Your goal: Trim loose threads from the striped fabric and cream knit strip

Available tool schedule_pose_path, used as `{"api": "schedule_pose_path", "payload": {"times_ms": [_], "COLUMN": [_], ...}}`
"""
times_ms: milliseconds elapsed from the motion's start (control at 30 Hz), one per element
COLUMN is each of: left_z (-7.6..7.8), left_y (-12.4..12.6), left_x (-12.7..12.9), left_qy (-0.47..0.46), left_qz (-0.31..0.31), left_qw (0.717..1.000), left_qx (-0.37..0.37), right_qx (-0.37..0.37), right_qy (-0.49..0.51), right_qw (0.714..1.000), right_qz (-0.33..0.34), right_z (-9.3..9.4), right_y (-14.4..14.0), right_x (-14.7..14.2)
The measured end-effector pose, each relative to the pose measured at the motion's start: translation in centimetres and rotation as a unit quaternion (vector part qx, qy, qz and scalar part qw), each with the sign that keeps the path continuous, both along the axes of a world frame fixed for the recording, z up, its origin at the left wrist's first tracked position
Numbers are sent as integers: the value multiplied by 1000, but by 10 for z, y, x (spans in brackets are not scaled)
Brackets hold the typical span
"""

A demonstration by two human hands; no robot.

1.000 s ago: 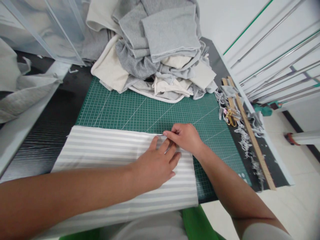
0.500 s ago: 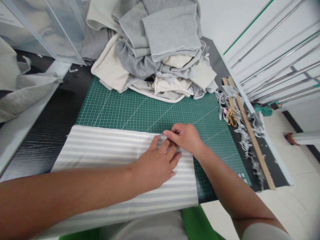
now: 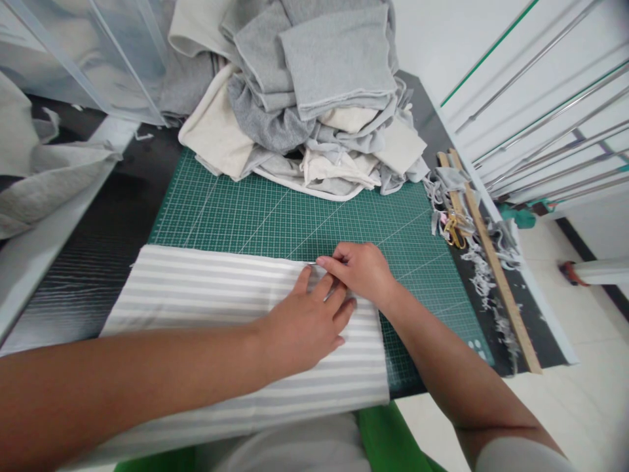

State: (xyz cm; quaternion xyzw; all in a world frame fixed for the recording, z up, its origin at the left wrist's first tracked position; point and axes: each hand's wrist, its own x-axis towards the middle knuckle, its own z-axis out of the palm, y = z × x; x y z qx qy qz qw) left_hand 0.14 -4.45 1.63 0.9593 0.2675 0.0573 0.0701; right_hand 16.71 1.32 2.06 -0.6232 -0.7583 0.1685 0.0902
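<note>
Striped fabric (image 3: pixel 206 308) lies mid-frame on green cutting mat (image 3: pixel 295 216). Left hand (image 3: pixel 302 324) flat on it, fingers spread, gripping nothing. Right hand (image 3: pixel 361 269) pinches a thin pin at the fabric's upper edge. I'd keep layers flat and aligned.

No legible text; cutting mat (image 3: pixel 275 216) grid markings perhaps too small.

1. My left hand (image 3: pixel 299 331) and forearm are bare: no glove, ring or watch.
2. My right hand (image 3: pixel 363 272) is bare too.
3. A white short sleeve (image 3: pixel 521 455) ends above my right elbow.
4. Below my hands, a green garment (image 3: pixel 388 439) beside pale grey cloth (image 3: pixel 295 449).
</note>
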Motion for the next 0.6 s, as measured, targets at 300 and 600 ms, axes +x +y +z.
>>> {"api": "schedule_pose_path", "payload": {"times_ms": [300, 600], "left_z": [1, 1], "left_y": [1, 1], "left_x": [0, 0], "left_qy": [-2, 0], "left_qz": [0, 3], "left_qw": [1000, 1000], "left_qx": [1, 5], "right_qx": [7, 3], "right_qy": [-8, 4], "right_qw": [1000, 1000], "right_qz": [7, 8], "right_z": [1, 1], "right_y": [2, 1], "right_x": [-1, -1]}}
